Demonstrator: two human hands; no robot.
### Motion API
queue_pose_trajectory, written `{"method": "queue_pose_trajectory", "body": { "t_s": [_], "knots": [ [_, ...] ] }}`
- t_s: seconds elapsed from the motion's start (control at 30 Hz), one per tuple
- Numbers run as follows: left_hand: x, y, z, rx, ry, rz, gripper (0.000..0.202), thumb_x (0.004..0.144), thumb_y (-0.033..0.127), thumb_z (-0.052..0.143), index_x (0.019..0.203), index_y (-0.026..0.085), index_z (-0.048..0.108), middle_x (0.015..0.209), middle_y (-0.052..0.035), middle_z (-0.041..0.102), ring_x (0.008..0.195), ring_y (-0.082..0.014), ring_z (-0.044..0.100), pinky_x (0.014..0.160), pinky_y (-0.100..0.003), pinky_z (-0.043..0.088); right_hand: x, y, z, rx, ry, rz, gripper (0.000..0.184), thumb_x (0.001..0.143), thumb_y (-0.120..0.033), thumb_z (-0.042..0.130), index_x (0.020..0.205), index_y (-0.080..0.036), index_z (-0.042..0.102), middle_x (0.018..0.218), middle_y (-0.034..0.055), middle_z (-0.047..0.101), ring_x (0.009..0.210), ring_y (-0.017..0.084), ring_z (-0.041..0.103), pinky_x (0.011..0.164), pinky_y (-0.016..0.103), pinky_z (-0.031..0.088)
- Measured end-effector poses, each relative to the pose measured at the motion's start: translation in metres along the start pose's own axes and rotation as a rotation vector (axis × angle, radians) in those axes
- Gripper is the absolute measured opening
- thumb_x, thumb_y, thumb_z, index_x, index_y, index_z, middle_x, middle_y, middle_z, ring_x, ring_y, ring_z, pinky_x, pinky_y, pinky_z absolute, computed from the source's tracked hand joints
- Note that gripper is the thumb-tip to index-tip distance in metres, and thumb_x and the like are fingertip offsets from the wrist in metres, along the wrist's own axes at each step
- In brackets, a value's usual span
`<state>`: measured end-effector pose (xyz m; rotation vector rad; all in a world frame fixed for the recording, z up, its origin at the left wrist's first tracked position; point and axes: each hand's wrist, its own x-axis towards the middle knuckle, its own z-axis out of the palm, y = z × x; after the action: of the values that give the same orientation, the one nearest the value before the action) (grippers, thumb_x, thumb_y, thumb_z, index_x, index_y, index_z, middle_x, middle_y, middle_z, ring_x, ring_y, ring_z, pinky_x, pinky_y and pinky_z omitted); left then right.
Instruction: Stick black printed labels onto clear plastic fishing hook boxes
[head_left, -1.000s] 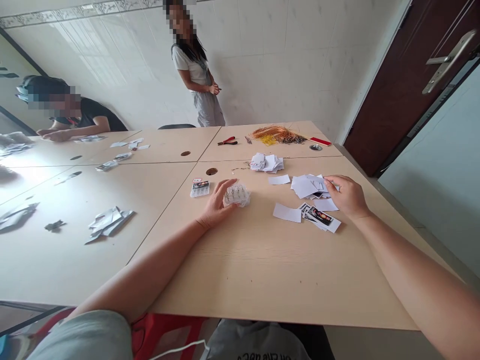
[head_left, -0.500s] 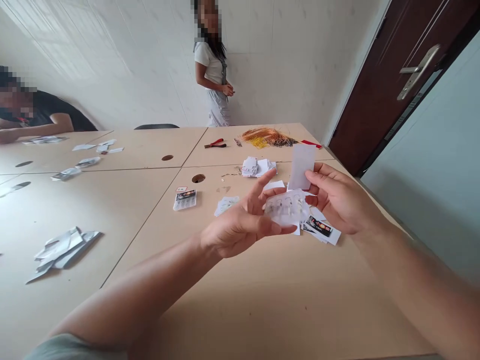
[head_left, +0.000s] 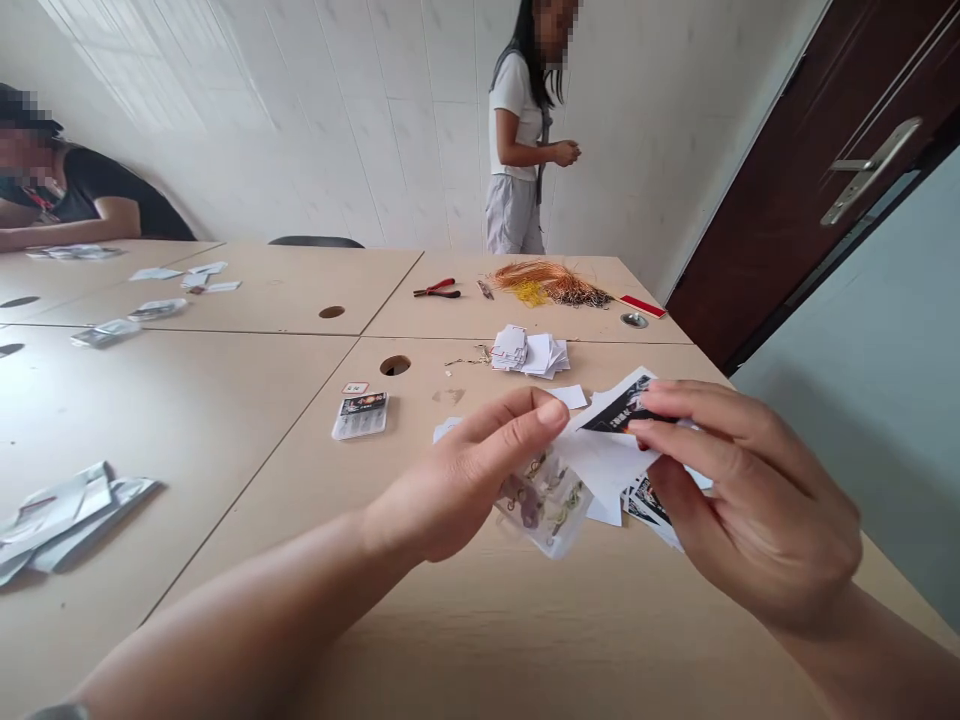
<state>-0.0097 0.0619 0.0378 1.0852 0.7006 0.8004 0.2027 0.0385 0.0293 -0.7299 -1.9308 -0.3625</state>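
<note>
My left hand (head_left: 454, 480) grips a clear plastic packet (head_left: 544, 503) of small metal hooks or rings, its fingers lying across the top. My right hand (head_left: 750, 500) pinches a white card with a black printed label (head_left: 611, 437) just above the packet. Below my right hand lies a pile of loose printed cards (head_left: 649, 507), partly hidden. Beyond my left hand stands a clear packaged tray with a printed label (head_left: 360, 417).
A stack of white cards (head_left: 529, 352) sits further along the wooden table (head_left: 480, 320). Red-handled pliers (head_left: 436, 289), an orange and brown fibre bundle (head_left: 551, 285) and a red strip (head_left: 643, 307) lie beyond. A person stands at the far end (head_left: 517, 140); another (head_left: 75, 195) sits at left.
My hands have come closer together. The upright blank card is gone from my right hand, which now pinches a black-printed card over the packet. The packet has tilted lower.
</note>
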Motion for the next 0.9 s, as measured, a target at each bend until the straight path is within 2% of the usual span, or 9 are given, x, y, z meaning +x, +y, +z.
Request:
{"method": "queue_pose_trajectory", "body": {
  "t_s": [0.1, 0.2, 0.3, 0.4, 0.47, 0.57, 0.63, 0.77, 0.9],
  "knots": [
    [-0.002, 0.001, 0.001, 0.034, -0.060, -0.042, 0.040, 0.081, 0.057, 0.078, 0.088, 0.019, 0.066, 0.074, 0.0012, 0.060, 0.063, -0.0109, 0.052, 0.054, -0.021, 0.042, -0.001, 0.001, -0.001, -0.042, -0.031, 0.003, 0.045, 0.084, 0.008, 0.064, 0.116, -0.024, 0.069, 0.113, 0.0104, 0.071, 0.112, 0.022, 0.070, 0.101, 0.039, 0.057],
    [-0.005, 0.003, 0.002, 0.182, -0.037, 0.057, 0.023, 0.089, 0.042, 0.073, 0.093, 0.020, 0.068, 0.084, -0.0007, 0.061, 0.071, -0.0128, 0.055, 0.061, -0.023, 0.047, 0.001, -0.001, -0.007, 0.015, -0.139, 0.066, 0.045, 0.086, 0.005, 0.060, 0.118, -0.026, 0.070, 0.116, 0.0088, 0.073, 0.111, 0.023, 0.071, 0.101, 0.040, 0.059],
    [-0.006, 0.008, -0.001, 0.385, -0.016, 0.241, 0.012, 0.092, 0.031, 0.068, 0.090, 0.020, 0.071, 0.098, -0.0020, 0.060, 0.080, -0.0133, 0.056, 0.065, -0.023, 0.047, 0.007, -0.002, -0.016, 0.169, -0.246, 0.243, 0.039, 0.091, -0.005, 0.058, 0.116, -0.031, 0.073, 0.124, 0.0035, 0.074, 0.117, 0.022, 0.071, 0.096, 0.035, 0.063],
    [-0.006, 0.012, -0.004, 0.462, -0.064, 0.284, 0.009, 0.091, 0.026, 0.065, 0.088, 0.021, 0.072, 0.102, -0.0015, 0.060, 0.077, -0.0123, 0.056, 0.063, -0.022, 0.046, 0.015, 0.001, -0.025, 0.381, -0.262, 0.479, 0.027, 0.094, -0.019, 0.063, 0.112, -0.035, 0.077, 0.126, -0.0001, 0.077, 0.115, 0.021, 0.074, 0.082, 0.027, 0.067],
    [-0.006, 0.013, -0.006, 0.464, -0.101, 0.263, 0.008, 0.090, 0.024, 0.065, 0.090, 0.021, 0.073, 0.101, -0.0009, 0.061, 0.075, -0.0120, 0.056, 0.062, -0.022, 0.046, 0.018, 0.004, -0.029, 0.538, -0.265, 0.650, 0.019, 0.093, -0.028, 0.070, 0.108, -0.036, 0.079, 0.111, -0.0005, 0.082, 0.095, 0.019, 0.080, 0.069, 0.022, 0.067],
    [-0.005, 0.012, -0.008, 0.415, -0.138, 0.195, 0.008, 0.089, 0.024, 0.066, 0.092, 0.021, 0.073, 0.094, -0.0007, 0.064, 0.075, -0.0128, 0.057, 0.062, -0.022, 0.047, 0.018, 0.007, -0.032, 0.712, -0.293, 0.803, 0.018, 0.091, -0.031, 0.076, 0.106, -0.040, 0.079, 0.093, -0.0040, 0.083, 0.076, 0.013, 0.080, 0.063, 0.016, 0.065],
    [-0.002, 0.010, -0.009, 0.328, -0.138, 0.112, 0.009, 0.088, 0.028, 0.068, 0.091, 0.020, 0.072, 0.085, -0.0008, 0.064, 0.071, -0.0130, 0.057, 0.061, -0.023, 0.047, 0.017, 0.008, -0.033, 0.783, -0.322, 0.842, 0.019, 0.090, -0.031, 0.078, 0.106, -0.042, 0.079, 0.091, -0.0050, 0.082, 0.078, 0.012, 0.080, 0.066, 0.014, 0.065],
    [0.002, 0.009, -0.010, 0.065, -0.082, -0.024, 0.019, 0.080, 0.032, 0.077, 0.078, 0.016, 0.068, 0.069, 0.0001, 0.064, 0.058, -0.0102, 0.055, 0.051, -0.020, 0.043, 0.019, 0.006, -0.034, 0.905, -0.352, 0.890, 0.018, 0.087, -0.029, 0.081, 0.103, -0.037, 0.081, 0.087, -0.0026, 0.081, 0.073, 0.014, 0.079, 0.062, 0.016, 0.065],
    [0.004, 0.011, -0.007, -0.049, -0.068, -0.081, 0.020, 0.077, 0.030, 0.082, 0.073, 0.016, 0.068, 0.063, 0.0008, 0.065, 0.052, -0.0089, 0.055, 0.045, -0.018, 0.040, 0.021, 0.003, -0.035, 0.944, -0.358, 0.882, 0.021, 0.086, -0.022, 0.081, 0.101, -0.037, 0.081, 0.085, -0.0035, 0.081, 0.074, 0.014, 0.080, 0.061, 0.016, 0.065]
  ]
}}
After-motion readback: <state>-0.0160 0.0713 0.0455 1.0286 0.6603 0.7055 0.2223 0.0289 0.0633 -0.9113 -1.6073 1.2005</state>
